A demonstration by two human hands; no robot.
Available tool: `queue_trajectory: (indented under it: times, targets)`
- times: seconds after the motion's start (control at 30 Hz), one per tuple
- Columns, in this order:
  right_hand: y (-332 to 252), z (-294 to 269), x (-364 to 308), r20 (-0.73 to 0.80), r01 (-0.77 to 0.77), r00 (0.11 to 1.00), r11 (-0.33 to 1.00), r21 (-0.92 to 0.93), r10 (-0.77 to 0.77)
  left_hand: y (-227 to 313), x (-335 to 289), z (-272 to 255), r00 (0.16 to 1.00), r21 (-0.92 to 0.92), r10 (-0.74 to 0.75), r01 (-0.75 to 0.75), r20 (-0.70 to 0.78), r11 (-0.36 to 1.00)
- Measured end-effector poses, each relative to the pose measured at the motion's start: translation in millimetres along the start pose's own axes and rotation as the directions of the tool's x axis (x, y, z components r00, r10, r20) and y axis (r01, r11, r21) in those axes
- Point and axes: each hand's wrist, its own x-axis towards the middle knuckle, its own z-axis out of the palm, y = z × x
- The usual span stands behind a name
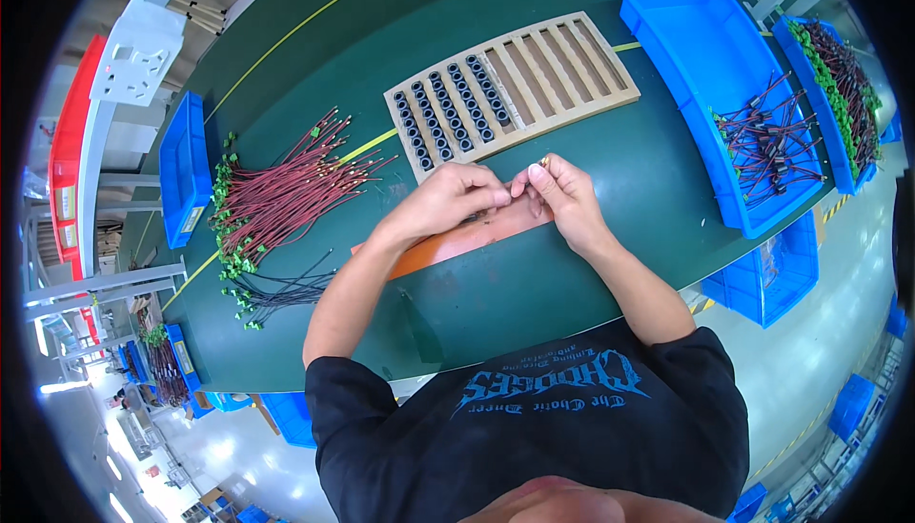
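Note:
My left hand (456,201) and my right hand (568,203) meet over an orange strip (434,254) on the green table. The fingers of both are pinched together, with the fingertips almost touching. A tiny gold-coloured tip shows above my right thumb and forefinger; the rest of what they hold is hidden. What my left fingers pinch is too small to name. Just beyond my hands lies a slotted wooden tray (572,104), its left slots filled with rows of black ring-shaped parts (456,109).
A bundle of dark red wires (286,194) with green connectors lies at the left, black wires (286,292) nearer me. A blue bin (691,94) at the right holds wired black parts (774,147). Another blue bin (839,104) stands beyond it. A small blue tray (186,170) stands far left.

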Motion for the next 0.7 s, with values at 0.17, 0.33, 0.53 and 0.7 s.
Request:
queue_trajectory:
  times: [0.17, 0.33, 0.53, 0.7]
  targets:
    - [-5, 20, 4, -0.025, 0.092, 0.996, 0.927, 0.364, -0.089, 20, -38, -10, 0.998, 0.071, -0.039, 0.035, 0.048, 0.997]
    - [-23, 41, 10, 0.093, 0.004, 0.994, 0.861, 0.509, -0.059, 10, -58, 9, 0.985, 0.186, 0.141, -0.12, -0.101, 0.975]
    - [-19, 50, 11, -0.008, 0.051, 0.998, 0.875, 0.481, -0.054, -7, -58, 25, 0.933, 0.393, 0.178, -0.043, -0.314, 0.919]
    - [-58, 81, 31, 0.142, 0.092, 0.972, 0.855, 0.511, -0.189, 17, -96, -1, 0.961, -0.037, 0.134, -0.147, -0.243, 0.988]
